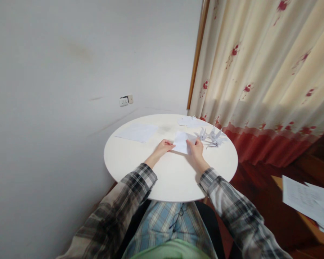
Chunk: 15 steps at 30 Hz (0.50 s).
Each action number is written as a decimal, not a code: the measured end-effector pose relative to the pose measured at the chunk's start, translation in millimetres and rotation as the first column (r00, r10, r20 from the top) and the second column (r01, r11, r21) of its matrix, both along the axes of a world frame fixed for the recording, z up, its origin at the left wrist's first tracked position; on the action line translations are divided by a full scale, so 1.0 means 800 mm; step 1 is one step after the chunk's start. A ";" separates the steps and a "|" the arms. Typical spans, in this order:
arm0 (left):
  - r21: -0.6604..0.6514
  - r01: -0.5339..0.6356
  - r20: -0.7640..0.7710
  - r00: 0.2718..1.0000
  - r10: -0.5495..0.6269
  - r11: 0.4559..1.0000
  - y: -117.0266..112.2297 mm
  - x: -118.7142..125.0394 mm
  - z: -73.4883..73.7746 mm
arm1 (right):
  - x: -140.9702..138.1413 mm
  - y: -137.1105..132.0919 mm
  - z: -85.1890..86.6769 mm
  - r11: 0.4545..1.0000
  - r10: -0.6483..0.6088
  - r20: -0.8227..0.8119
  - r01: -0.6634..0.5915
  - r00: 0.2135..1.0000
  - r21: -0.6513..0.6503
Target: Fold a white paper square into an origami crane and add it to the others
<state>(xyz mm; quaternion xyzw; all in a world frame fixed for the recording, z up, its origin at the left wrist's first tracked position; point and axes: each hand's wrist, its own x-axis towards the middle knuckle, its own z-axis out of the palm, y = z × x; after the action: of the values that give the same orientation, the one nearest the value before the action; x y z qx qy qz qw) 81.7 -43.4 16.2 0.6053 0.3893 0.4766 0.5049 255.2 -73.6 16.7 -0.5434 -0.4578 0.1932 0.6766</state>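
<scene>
A small white sheet of paper (pixel 181 143) is held up between my two hands, just above the round white table (pixel 167 183). My left hand (pixel 163 146) pinches its lower left corner. On its right side, my right hand (pixel 196 148) grips the paper with the thumb on top and the fingers underneath. Just beyond my right hand lie several folded paper cranes (pixel 215 137), white and pointed, close together. Whether the held paper has creases I cannot make out.
A stack of white paper (pixel 137 132) lies at the table's left, and more paper pieces (pixel 191 122) lie at the back right. The wall with a socket (pixel 123 101) borders the left. A patterned curtain (pixel 248 72) hangs at right; printed sheets (pixel 307 201) rest on furniture below.
</scene>
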 end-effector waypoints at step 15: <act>-0.047 0.146 0.005 0.989 -0.146 0.988 -0.012 0.001 0.007 | -0.017 -0.006 -0.005 0.848 0.486 -0.223 -0.518 0.845 -0.115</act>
<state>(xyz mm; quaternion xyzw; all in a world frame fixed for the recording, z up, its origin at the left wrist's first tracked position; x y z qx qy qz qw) 82.2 -52.7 21.4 0.6196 0.3547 0.4294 0.5531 241.8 -78.4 12.9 -0.4396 -0.5009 0.4522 0.5928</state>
